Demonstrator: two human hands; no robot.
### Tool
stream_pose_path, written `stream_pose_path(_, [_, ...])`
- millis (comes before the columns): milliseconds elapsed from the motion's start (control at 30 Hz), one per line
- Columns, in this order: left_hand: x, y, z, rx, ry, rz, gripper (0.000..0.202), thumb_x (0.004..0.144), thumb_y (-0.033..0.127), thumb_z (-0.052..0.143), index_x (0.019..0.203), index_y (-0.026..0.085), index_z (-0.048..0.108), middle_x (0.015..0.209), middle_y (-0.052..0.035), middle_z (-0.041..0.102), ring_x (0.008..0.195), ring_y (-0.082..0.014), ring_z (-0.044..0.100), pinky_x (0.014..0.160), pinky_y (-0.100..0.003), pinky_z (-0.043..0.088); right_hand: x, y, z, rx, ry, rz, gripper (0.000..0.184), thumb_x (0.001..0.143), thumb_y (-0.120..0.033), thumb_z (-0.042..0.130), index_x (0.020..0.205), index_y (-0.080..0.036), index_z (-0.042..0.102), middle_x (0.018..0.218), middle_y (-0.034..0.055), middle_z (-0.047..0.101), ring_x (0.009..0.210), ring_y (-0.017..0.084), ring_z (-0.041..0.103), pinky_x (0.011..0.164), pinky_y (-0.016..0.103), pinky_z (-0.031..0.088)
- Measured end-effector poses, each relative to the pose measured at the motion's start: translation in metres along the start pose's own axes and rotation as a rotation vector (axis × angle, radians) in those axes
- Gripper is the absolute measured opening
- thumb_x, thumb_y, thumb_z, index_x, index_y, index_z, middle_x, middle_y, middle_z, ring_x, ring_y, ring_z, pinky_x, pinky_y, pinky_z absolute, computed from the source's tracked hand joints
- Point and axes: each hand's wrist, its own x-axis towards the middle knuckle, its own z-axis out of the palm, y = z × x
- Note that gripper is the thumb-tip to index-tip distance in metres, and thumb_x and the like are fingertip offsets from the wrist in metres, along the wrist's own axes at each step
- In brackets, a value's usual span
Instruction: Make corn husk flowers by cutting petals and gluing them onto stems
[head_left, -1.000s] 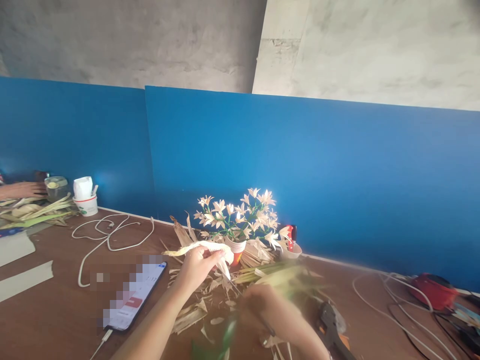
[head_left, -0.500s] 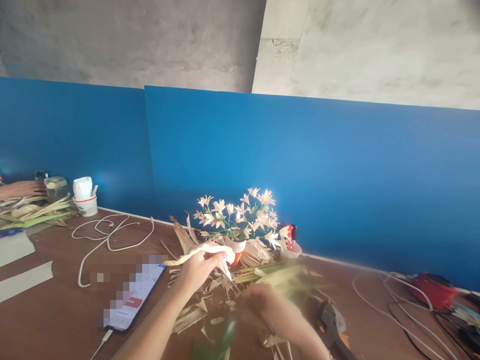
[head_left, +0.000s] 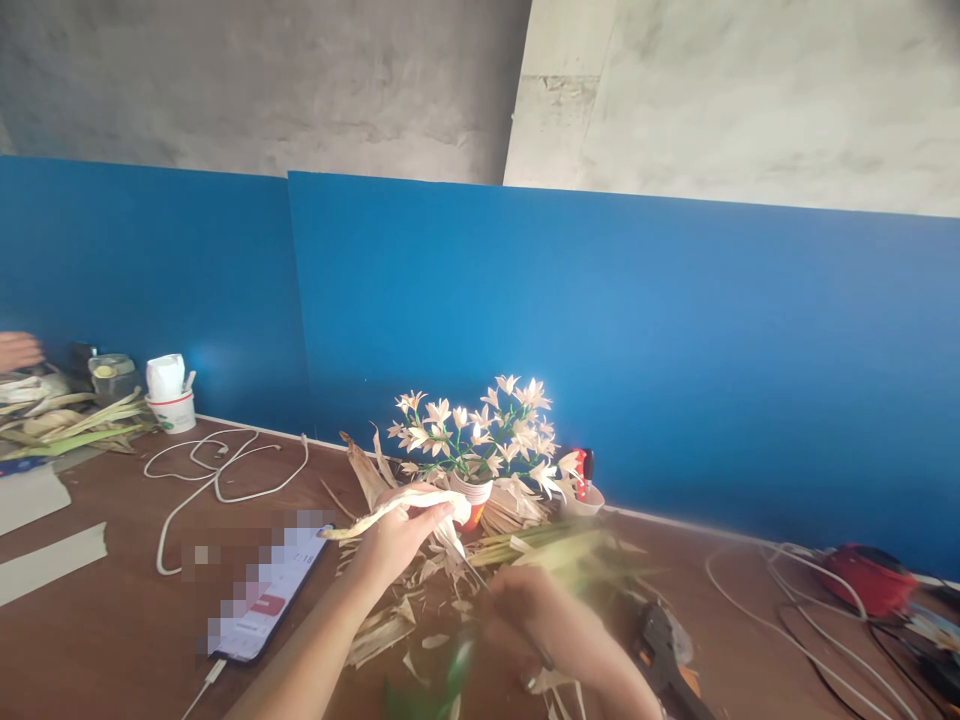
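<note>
My left hand (head_left: 396,545) pinches a pale corn husk strip (head_left: 435,498) between thumb and fingers, with its long end trailing back over the wrist. Lower right of it, my right hand (head_left: 541,612) is closed round a slim metal tool (head_left: 475,575); blur hides its exact kind. The tool's thin tip points up and left to the lower end of the husk. Just behind my hands stands a paper cup (head_left: 474,492) holding a bunch of pale husk flowers (head_left: 480,430) on green stems. Husk scraps (head_left: 386,630) lie below my hands.
A charging phone (head_left: 270,600) lies at left, near a coiled white cable (head_left: 217,480). Green husk leaves (head_left: 570,548) and a black glue gun (head_left: 664,660) are at right. Another person's hand (head_left: 19,350) is above a husk pile at far left. A blue partition (head_left: 600,330) borders the table.
The other person's hand at far left has risen and moved left, away from the clear container. My hands and the husk strip have barely shifted.
</note>
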Motion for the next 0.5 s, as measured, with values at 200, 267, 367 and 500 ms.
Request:
stream_pose_path(200, [-0.0012,0.0032,-0.0001,-0.001,0.003,0.011,0.012,0.073,0.032,0.063,0.075,0.023,0.071,0.075,-0.0002,0.075,0.069,-0.0215,0.067,0.066,-0.029,0.053,-0.0023,-0.0064,-0.0009,-0.008,-0.017,0.007,0.021,0.066,-0.034,0.074,0.080,-0.020,0.069,0.061,-0.0022,0.063,0.064,0.016,0.059,0.063,0.025,0.046])
stream_pose_path(267, [-0.0014,0.0042,-0.0001,-0.005,0.006,0.007,0.012,0.073,0.033,0.063,0.075,0.024,0.071,0.075,-0.0002,0.075,0.069,-0.0215,0.067,0.065,-0.029,0.053,-0.0019,-0.0060,-0.0013,-0.013,-0.015,0.000,0.021,0.067,-0.033,0.073,0.081,-0.019,0.070,0.062,-0.0018,0.064,0.065,0.016,0.060,0.064,0.025,0.046])
stream_pose_path(367, [-0.0014,0.0045,0.0004,-0.010,0.009,0.010,0.013,0.072,0.032,0.062,0.074,0.023,0.071,0.074,-0.0001,0.075,0.068,-0.0215,0.067,0.065,-0.029,0.053,-0.0014,-0.0054,-0.0017,-0.024,-0.008,-0.007,0.020,0.066,-0.032,0.074,0.081,-0.019,0.070,0.063,-0.0012,0.065,0.067,0.017,0.061,0.065,0.025,0.047])
stream_pose_path(500, [-0.0011,0.0025,0.0007,-0.014,0.004,0.019,0.013,0.073,0.032,0.062,0.075,0.023,0.071,0.075,0.0000,0.075,0.069,-0.0212,0.067,0.065,-0.028,0.053,-0.0015,-0.0053,-0.0016,-0.029,0.001,-0.010,0.020,0.067,-0.031,0.074,0.080,-0.018,0.070,0.063,-0.0004,0.065,0.067,0.017,0.061,0.066,0.025,0.047])
